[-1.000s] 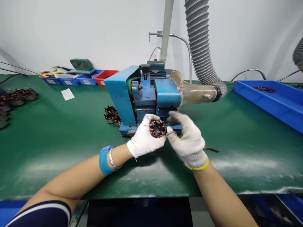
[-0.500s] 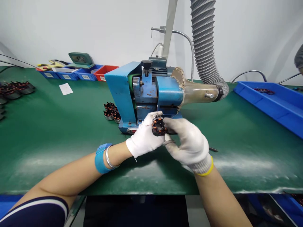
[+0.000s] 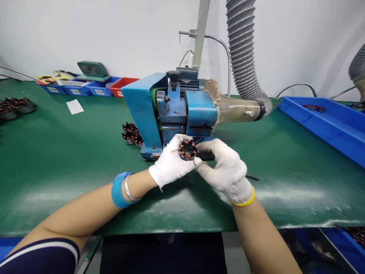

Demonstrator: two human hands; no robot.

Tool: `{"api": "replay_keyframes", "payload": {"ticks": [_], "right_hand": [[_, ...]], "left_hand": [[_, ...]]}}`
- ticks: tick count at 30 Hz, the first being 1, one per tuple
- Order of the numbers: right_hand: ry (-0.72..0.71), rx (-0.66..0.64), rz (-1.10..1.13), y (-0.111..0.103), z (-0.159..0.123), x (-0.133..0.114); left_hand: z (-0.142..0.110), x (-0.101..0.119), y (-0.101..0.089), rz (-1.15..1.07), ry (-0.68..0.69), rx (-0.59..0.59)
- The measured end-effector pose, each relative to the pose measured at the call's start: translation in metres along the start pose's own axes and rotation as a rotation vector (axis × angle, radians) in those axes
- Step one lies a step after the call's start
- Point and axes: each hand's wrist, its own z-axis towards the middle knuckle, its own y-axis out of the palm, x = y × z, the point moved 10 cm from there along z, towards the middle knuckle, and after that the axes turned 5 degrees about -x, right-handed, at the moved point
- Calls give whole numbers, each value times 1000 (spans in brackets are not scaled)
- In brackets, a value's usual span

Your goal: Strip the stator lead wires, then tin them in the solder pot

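My left hand (image 3: 170,161), in a white glove, is closed around a small round stator (image 3: 187,149) wound with copper coils, its face turned toward me. My right hand (image 3: 225,167), also gloved, pinches at the stator's right edge, where thin copper wires stick out; a dark slim tool handle (image 3: 252,177) pokes out behind that hand. Both hands hover just in front of a blue bench machine (image 3: 171,110) on the green mat (image 3: 71,160).
A clear nozzle and grey ribbed hose (image 3: 245,57) lead off the machine's right side. Several more stators (image 3: 130,134) lie left of the machine, others at the far left (image 3: 14,105). Small blue and red bins (image 3: 94,89) line the back; a big blue tray (image 3: 327,121) stands right.
The stator has turned from tilted away back to facing me, and the right fingers have shifted from covering it to pinching at its right edge. The view moved slightly.
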Motion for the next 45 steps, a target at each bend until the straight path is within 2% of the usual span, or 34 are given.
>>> {"api": "replay_keyframes", "payload": {"ticks": [2, 6, 7, 9, 11, 13, 16, 20, 22, 23, 26, 27, 28, 29, 31, 33, 35, 39, 45], "right_hand": [[33, 4, -5, 4, -1, 2], [260, 96, 249, 1, -1, 36], [260, 140, 266, -4, -1, 38], [145, 166, 237, -14, 0, 27], [-3, 57, 163, -11, 3, 8], [-73, -124, 75, 4, 2, -4], [-40, -257, 29, 16, 0, -1], [62, -292, 70, 16, 1, 12], [134, -238, 105, 5, 3, 23], [184, -160, 142, -7, 5, 32], [362, 196, 303, -50, 0, 61], [417, 258, 348, -56, -2, 68], [459, 247, 384, -53, -3, 72], [484, 171, 408, -43, -2, 72], [479, -59, 420, -10, 1, 61], [436, -172, 437, 18, 1, 50], [421, -118, 496, 32, 2, 47], [482, 29, 646, 47, 0, 60], [454, 102, 783, 49, 8, 62]], "left_hand": [[0, 1, 3, -14, 11, -7], [0, 4, 6, -20, 16, -19], [0, 4, 5, -3, 16, -16], [2, 8, 0, 41, 39, -15], [4, 14, -3, 89, 96, -45], [5, 20, -3, 136, 166, -116], [5, 26, 0, 185, 208, -237], [4, 31, 4, 243, 230, -301], [4, 32, 4, 251, 234, -277], [3, 32, 4, 240, 232, -256], [1, 28, 0, 186, 198, -155], [0, 26, -1, 188, 171, -114], [-1, 23, -2, 197, 137, -74], [-1, 20, -2, 198, 102, -51], [-3, 12, 4, 133, 38, -62], [-4, 5, 13, 7, -12, -91], [-3, -2, 16, -81, -60, -79], [2, -12, 14, -125, -133, -22], [10, 3, 3, -105, -92, 79]]}}
